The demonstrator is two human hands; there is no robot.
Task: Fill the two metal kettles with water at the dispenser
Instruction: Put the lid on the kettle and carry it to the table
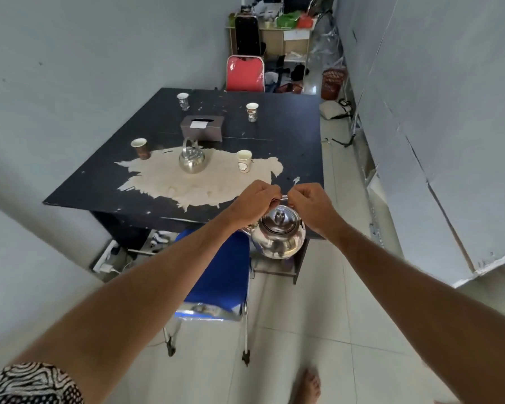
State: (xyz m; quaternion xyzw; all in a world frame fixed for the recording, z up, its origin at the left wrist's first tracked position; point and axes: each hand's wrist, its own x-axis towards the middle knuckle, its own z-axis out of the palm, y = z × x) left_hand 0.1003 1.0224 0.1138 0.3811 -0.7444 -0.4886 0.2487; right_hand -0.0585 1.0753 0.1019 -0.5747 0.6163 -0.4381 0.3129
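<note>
Both hands, left (252,204) and right (309,204), closed around handle of lidded kettle (279,236) beside desk (292,135); best carried level, unswinging.

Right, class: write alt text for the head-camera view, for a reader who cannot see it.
Both hands, left hand and right hand, hold a lidded metal kettle by its handle near a black table. A second kettle stands there among four paper cups.

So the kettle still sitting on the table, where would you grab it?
By the handle. It stands upright as an arch over the lid of the kettle, so a hand can come straight down from above and hook under it. The round polished body gives little to hold. Cups stand to either side, though not close.
</note>
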